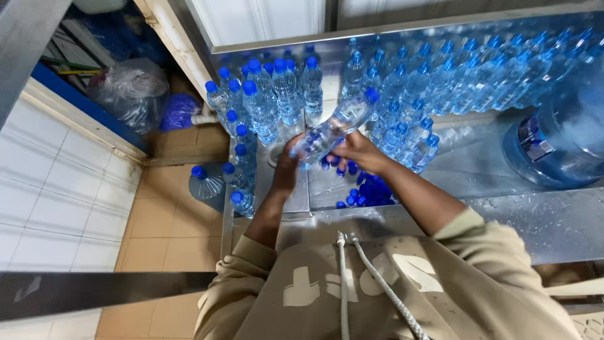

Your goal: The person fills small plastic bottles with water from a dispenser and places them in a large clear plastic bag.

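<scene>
- Head view, far left: white glazed wall tiles [56, 189], square and smooth, beside tan floor tiles [163, 233].
- One crumpled clear plastic bag [132, 88] and one blue bag [178, 111] lie by the wooden frame at the top left.
- One large clear jug [206, 182] with a blue cap stands on the floor, just beside the bench.
- The steel bench [553, 214] is shiny and wet, with a mirror-like back panel.
- A cluster of about fifteen small clear plastic bottles [270, 94], ribbed and blue-capped, stands upright on the left of the bench; the exact count is unclear where they overlap.
- The left hand [286, 165] curls its grip around the lower end of one bottle.
- That held bottle [330, 129], clear with a blue cap, lies tilted above the bench, cap up to the right, between the two hands.
- The right hand [355, 151] wraps its grip around the bottle's middle from below.
- A pile of loose blue caps [371, 189], round and smooth and too many to count, lies on the bench under the hands.
- A second, larger group of bottles [409, 119] stands to the right, doubled by reflection.
- One big round blue water jug [553, 138] lies on its side at the far right.
- Two white cords [377, 283] hang from the beige sweatshirt [314, 296].
</scene>
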